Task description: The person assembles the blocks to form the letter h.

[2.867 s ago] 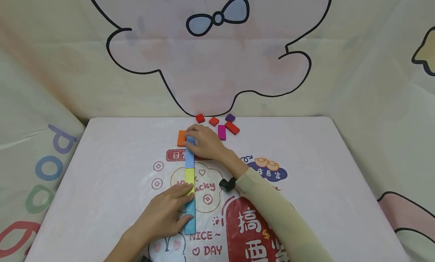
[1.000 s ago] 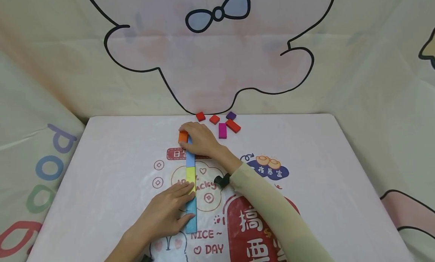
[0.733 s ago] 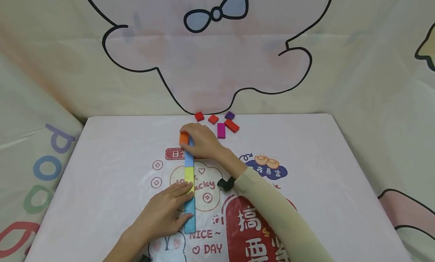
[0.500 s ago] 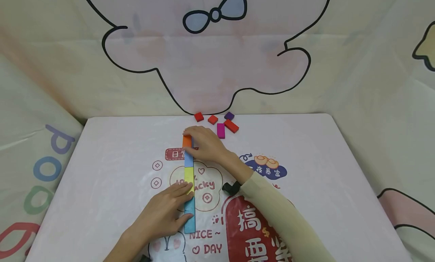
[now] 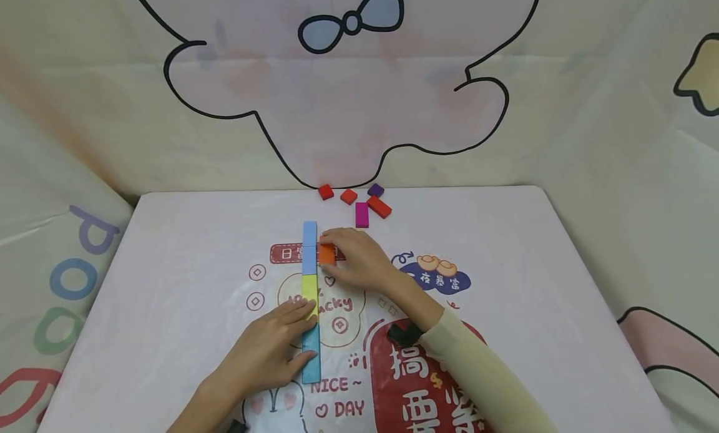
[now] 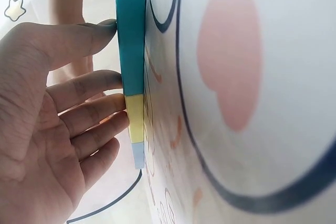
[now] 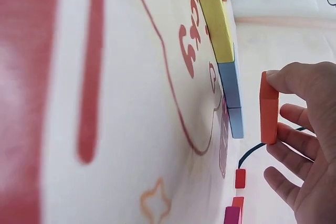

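Observation:
My right hand [image 5: 362,258] pinches an orange block [image 7: 269,108] between thumb and fingertips, just right of a straight row of blocks. In the right wrist view the block is lifted off the table. The row runs from a teal block [image 5: 311,361] nearest me, through a yellow block [image 5: 309,286], to two light-blue blocks [image 5: 309,233] at the far end. My left hand [image 5: 269,342] lies along the row's left side, fingers extended. Its thumb touches the teal block, and its fingertips rest at the teal and yellow blocks.
Near the table's back edge lie several loose blocks: two small red blocks [image 5: 326,192], a longer red block [image 5: 379,207], a magenta block [image 5: 362,215] and a purple block [image 5: 376,189]. The white table [image 5: 185,283] has printed pictures and lettering; a patterned cloth backdrop [image 5: 337,108] stands behind.
My right hand has taken hold of the orange block left of the row's far end and carried it across to the right side. My left hand has stayed in place on the row.

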`<state>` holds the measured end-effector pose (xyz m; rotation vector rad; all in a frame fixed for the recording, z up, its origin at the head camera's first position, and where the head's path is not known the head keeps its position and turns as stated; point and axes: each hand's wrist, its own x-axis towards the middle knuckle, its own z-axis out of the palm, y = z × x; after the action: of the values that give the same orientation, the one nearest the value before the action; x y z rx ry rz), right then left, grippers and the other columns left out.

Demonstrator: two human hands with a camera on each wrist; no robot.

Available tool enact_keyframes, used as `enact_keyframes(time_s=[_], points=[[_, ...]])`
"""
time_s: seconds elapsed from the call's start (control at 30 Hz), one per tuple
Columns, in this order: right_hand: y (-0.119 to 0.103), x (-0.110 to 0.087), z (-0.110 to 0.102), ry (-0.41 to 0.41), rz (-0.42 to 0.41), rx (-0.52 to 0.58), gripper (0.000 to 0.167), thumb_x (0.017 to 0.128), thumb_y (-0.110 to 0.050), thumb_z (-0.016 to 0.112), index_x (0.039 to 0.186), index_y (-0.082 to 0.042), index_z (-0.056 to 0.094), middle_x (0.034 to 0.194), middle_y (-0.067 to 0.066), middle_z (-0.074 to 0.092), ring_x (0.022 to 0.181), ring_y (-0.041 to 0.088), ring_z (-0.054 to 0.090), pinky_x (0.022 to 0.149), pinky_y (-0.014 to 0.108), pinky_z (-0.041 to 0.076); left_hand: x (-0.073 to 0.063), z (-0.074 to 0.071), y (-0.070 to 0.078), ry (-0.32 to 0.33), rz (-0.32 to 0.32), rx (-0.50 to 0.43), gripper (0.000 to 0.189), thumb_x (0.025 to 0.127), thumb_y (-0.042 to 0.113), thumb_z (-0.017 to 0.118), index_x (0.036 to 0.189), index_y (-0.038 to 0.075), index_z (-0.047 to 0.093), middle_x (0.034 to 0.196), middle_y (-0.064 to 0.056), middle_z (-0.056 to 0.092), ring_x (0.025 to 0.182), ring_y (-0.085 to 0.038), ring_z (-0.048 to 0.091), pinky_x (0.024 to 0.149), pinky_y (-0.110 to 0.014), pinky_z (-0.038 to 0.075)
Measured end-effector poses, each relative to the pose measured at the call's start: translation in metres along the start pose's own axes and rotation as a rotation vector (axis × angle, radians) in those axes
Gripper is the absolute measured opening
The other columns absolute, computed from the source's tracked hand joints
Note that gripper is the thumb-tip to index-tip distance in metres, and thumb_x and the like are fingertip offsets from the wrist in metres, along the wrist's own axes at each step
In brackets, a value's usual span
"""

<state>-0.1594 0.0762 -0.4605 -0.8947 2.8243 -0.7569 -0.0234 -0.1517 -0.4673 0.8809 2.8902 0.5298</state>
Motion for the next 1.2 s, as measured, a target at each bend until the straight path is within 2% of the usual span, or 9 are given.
enact_keyframes(time_s=[0.4,0.73,0.87,1.2], points=[[0.0,-0.051,-0.008,-0.063,0.021,-0.042,0.065,0.091,-0.041,0.081,0.148,-0.015,0.063,0.15,0.003,0.065,0.142,0.025,0.059,0.119,0.051,0.05,-0.001,0.0,0.0,-0.002,-0.007,0.005,0.059,0.087,0.046,0.083,0.136,0.014,0.073,0.152,-0.001,0.064,0.146,-0.024,0.058,0.121,-0.045,0.049],[0.005,-0.091,-0.005,-0.02,0.017,0.002,0.061,0.091,-0.04,0.082,0.146,-0.017,0.065,0.151,0.0,0.065,0.142,0.024,0.06,0.116,0.051,0.053,-0.001,0.001,0.0,-0.012,-0.008,0.002,0.059,0.088,0.046,0.082,0.136,0.014,0.073,0.153,-0.001,0.064,0.146,-0.024,0.058,0.121,-0.045,0.049],[0.006,-0.106,-0.004,-0.005,0.017,-0.018,0.061,0.091,-0.04,0.082,0.145,-0.017,0.066,0.149,-0.001,0.066,0.14,0.024,0.061,0.114,0.05,0.055,-0.002,0.0,0.001,-0.015,-0.008,0.0,0.059,0.088,0.046,0.082,0.137,0.014,0.073,0.153,-0.001,0.064,0.146,-0.023,0.057,0.121,-0.044,0.048],[0.007,-0.139,-0.009,0.029,-0.01,-0.003,0.059,0.089,-0.036,0.085,0.142,-0.019,0.067,0.148,-0.002,0.066,0.137,0.019,0.062,0.112,0.049,0.056,-0.001,0.0,0.0,0.004,0.0,0.003,0.06,0.088,0.047,0.082,0.137,0.014,0.072,0.154,-0.002,0.063,0.147,-0.024,0.057,0.122,-0.044,0.048]])
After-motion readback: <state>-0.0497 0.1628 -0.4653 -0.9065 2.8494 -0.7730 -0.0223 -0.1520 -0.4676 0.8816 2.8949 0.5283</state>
